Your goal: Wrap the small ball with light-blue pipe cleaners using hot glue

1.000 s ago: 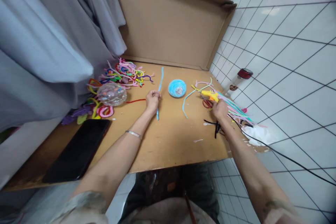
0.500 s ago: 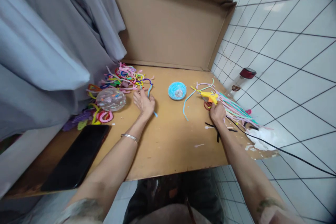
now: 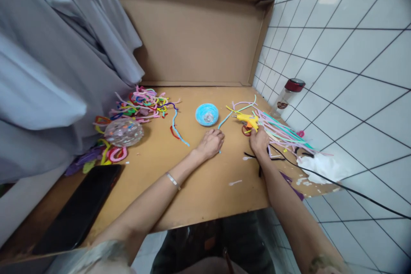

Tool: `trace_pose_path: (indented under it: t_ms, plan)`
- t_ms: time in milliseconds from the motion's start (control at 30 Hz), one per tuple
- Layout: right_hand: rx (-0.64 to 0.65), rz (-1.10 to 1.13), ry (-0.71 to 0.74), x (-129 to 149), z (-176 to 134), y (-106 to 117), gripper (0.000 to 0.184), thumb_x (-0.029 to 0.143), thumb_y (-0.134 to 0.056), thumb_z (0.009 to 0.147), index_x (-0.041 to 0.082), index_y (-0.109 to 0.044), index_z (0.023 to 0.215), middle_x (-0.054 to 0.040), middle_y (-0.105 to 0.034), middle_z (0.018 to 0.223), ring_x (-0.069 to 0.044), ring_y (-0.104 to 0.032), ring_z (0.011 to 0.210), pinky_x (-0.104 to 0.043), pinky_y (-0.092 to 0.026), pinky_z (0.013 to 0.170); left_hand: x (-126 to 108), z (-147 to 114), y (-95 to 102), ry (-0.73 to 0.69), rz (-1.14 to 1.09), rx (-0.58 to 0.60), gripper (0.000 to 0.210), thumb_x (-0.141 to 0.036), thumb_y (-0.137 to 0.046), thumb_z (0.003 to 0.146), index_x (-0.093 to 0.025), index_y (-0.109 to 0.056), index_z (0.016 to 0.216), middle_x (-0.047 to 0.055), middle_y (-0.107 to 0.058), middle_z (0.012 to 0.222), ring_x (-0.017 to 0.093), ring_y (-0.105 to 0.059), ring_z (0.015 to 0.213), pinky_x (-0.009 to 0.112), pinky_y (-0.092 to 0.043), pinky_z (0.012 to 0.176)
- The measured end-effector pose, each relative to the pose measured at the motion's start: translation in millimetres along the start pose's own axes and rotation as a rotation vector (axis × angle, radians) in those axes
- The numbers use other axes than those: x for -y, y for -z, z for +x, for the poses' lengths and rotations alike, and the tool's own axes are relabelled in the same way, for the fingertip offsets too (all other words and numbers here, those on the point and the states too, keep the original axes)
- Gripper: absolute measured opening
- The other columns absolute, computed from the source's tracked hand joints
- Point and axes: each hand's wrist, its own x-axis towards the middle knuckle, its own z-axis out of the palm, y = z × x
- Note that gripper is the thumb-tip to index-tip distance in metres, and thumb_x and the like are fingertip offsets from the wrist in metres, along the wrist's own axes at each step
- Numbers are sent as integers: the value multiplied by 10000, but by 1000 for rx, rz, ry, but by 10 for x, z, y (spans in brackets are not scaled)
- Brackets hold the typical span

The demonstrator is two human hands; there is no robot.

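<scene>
My left hand [image 3: 212, 143] rests low over the table with its fingers bent together on a light blue pipe cleaner [image 3: 225, 119]. One end of that strip runs up past the fingertips; the middle is hidden under the hand. My right hand [image 3: 259, 139] is closed round the handle of a yellow glue gun [image 3: 248, 118], whose nozzle points left. Just beyond my left hand sits a blue coiled bowl-like piece [image 3: 207, 114] with a whitish patch in it. Beneath the glue gun shows part of some red-handled scissors [image 3: 246, 130].
Tangled coloured pipe cleaners [image 3: 144, 102] and a clear lumpy ball [image 3: 124, 132] lie left, near a black phone [image 3: 80, 207]. Straight pipe cleaners [image 3: 282, 130], a jar [image 3: 285, 96], white tissue [image 3: 317, 167] and the gun's cord [image 3: 321, 173] occupy the right. Cardboard [image 3: 199, 38] stands behind.
My left hand has moved right, from the blue strip beside the tangled pile to the one near the blue coiled piece. My right hand stays on the glue gun. The view has shifted slightly.
</scene>
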Motion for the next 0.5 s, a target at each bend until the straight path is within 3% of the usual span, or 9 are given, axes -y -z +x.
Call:
trace_pose_path:
  t_ms: [200, 300, 400, 500]
  plan:
    - [32, 51, 46, 6, -66, 55, 443, 304, -374, 975, 121, -530, 1346, -176, -679, 1168, -290, -634, 1093, -354, -439, 881, -165, -107, -8, 209, 125, -44, 283, -235, -458, 924, -92, -664, 1055, 209, -615, 1107, 326, -557, 1063, 456, -458, 931]
    - [-2, 93, 49, 33, -95, 97, 439, 292, -355, 973, 105, -532, 1328, -179, -676, 1165, -288, -627, 1084, -354, -432, 888, -266, -73, 47, 194, 38, -130, 267, -244, -494, 898, -116, -680, 1043, 193, -623, 1111, 330, -550, 1076, 451, -448, 930]
    - [-55, 132, 48, 68, -136, 125, 438, 274, -342, 965, 81, -531, 1310, -193, -661, 1178, -290, -610, 1091, -364, -425, 911, -381, 123, 56, 166, -288, -259, 232, -238, -518, 882, -159, -701, 1002, 126, -661, 1041, 268, -580, 1016, 378, -440, 935]
    - [-122, 182, 76, 93, -184, 120, 436, 242, -342, 945, 78, -526, 1303, -204, -626, 1213, -290, -576, 1127, -372, -418, 942, -540, 414, -39, 259, -820, -195, 185, -249, -562, 850, -169, -711, 774, 36, -648, 730, 191, -582, 745, 294, -452, 773]
